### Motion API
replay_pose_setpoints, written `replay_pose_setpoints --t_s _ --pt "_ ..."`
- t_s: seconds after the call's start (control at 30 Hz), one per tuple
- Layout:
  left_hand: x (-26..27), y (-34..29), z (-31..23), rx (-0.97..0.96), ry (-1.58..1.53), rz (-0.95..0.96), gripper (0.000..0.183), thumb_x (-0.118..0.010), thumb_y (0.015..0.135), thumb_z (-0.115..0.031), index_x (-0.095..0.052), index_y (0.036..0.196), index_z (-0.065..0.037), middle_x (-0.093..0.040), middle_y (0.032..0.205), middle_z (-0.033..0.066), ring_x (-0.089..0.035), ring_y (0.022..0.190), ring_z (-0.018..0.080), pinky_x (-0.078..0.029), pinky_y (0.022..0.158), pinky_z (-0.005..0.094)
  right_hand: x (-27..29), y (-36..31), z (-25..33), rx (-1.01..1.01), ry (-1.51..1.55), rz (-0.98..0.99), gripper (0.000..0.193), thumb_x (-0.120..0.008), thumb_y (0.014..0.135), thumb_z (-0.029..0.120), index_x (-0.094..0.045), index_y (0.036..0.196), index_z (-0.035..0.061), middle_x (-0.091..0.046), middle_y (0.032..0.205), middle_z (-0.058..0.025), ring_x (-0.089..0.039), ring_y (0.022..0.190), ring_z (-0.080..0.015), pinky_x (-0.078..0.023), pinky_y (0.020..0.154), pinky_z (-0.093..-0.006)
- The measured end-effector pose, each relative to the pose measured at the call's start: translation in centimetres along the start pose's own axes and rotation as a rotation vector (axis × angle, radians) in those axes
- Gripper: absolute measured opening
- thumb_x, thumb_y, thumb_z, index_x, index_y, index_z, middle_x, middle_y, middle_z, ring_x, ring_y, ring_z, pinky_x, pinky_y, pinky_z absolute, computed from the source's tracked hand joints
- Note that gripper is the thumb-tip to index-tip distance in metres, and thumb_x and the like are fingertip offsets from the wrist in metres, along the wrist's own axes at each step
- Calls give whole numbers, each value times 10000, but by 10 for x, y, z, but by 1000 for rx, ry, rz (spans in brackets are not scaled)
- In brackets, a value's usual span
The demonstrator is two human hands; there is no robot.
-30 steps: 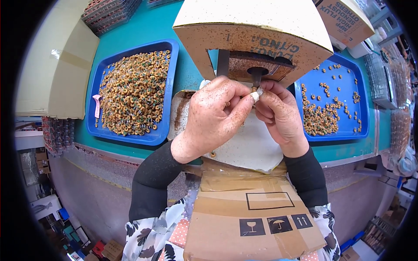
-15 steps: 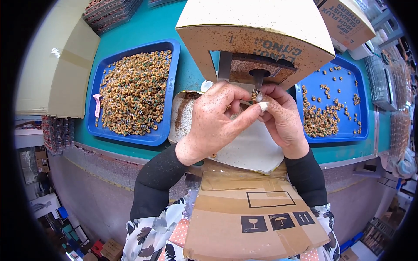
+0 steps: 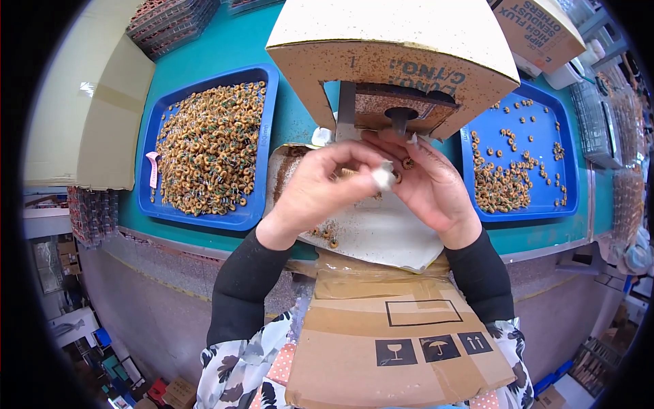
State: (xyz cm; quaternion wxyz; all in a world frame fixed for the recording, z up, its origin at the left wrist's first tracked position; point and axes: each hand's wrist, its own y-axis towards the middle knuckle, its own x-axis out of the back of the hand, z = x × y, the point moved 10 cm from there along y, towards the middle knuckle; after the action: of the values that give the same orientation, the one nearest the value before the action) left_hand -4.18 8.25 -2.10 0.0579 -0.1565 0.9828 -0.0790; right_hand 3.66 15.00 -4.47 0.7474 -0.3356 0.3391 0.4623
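My left hand (image 3: 317,187) is partly curled and smeared by motion, with a white wrap on the thumb. A small wire-wound ring coil (image 3: 347,172) shows inside its fingers. Facing it, my right hand (image 3: 439,191) is cupped with bent fingers, and another ring coil (image 3: 407,163) rests against them. Both hands are close together just below a grey metal spindle (image 3: 400,121), which sticks out of a round hole in a cardboard-hooded machine (image 3: 402,65). Under the hands lies a white sheet (image 3: 392,235) with brown dust and several coils (image 3: 332,240).
A blue tray (image 3: 270,136) heaped with ring coils and holding a pink tag (image 3: 152,167) stands at left. Another blue tray (image 3: 571,174) at right has fewer coils. A cardboard box (image 3: 398,320) is in front of my body. A large carton (image 3: 88,102) stands far left.
The ring coil in the right fingers has come away from the spindle. My left hand has drawn left and down, and the fingers of my right hand have loosened and opened wider.
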Motion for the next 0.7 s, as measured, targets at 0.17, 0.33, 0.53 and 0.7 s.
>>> replay_pose_setpoints --t_s 0.17,0.33,0.53,0.7 --pt "-11 -3 -25 -288 658 -36 203 -718 771 -134 -647 951 -71 -599 810 77 -600 698 174 -491 607 292 1 1 -4 -7 -14 21 430 -403 993 266 -446 1315 -16 -445 1367 -209 -456 1248 -269 -425 1004 -418" --pt "-11 -8 -34 -435 685 -72 170 -707 783 -127 -656 926 -50 -620 830 82 -621 719 178 -497 628 294 1 0 -4 -45 -57 -29 418 -415 991 256 -452 1293 -30 -502 1298 -195 -535 1147 -255 -469 947 -390" --pt "10 -2 -18 -122 287 -26 211 -714 805 -138 -659 957 -3 -635 845 47 -594 735 98 -492 657 259 18 -6 -16 -215 -231 -58 298 -531 954 183 -517 1170 -22 -590 971 -84 -587 769 -119 -486 584 -213" --pt "18 1 -13 -167 211 -106 239 -757 761 -137 -641 916 2 -584 786 -5 -527 684 53 -473 643 223 14 -4 -14 -152 -210 -81 223 -593 913 99 -541 1109 6 -546 825 -20 -398 579 -44 -316 467 -166"
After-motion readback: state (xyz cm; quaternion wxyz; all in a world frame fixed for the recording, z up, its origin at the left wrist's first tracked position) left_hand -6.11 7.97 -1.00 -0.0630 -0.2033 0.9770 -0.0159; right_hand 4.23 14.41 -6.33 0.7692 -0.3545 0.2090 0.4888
